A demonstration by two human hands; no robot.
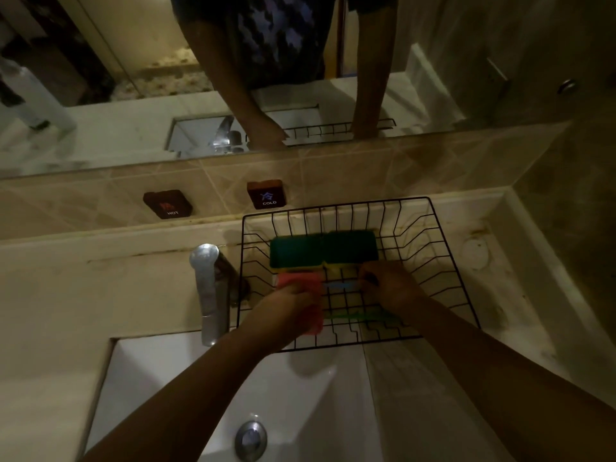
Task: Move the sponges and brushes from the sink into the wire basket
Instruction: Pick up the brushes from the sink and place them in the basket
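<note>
A black wire basket (pixel 443 261) sits on the counter behind the sink's right half. Two green sponges (pixel 320 250) lie side by side at its back. My left hand (pixel 283 311) rests on a red sponge (pixel 300 281) at the basket's left side. My right hand (pixel 390 288) pinches a thin blue item (pixel 340 285), perhaps a brush handle, over yellow sponges (pixel 346 300) on the basket floor. A green-handled piece (pixel 363 315) lies near the front. The white sink (pixel 266 388) holds no sponge or brush that I can see.
A chrome faucet (pixel 210 288) stands just left of the basket. The drain plug (pixel 250 440) sits at the basin's bottom. HOT (pixel 168 203) and COLD (pixel 267 194) tags are on the tiled wall, under a mirror (pixel 133 95). A round cap (pixel 475 253) lies right of the basket.
</note>
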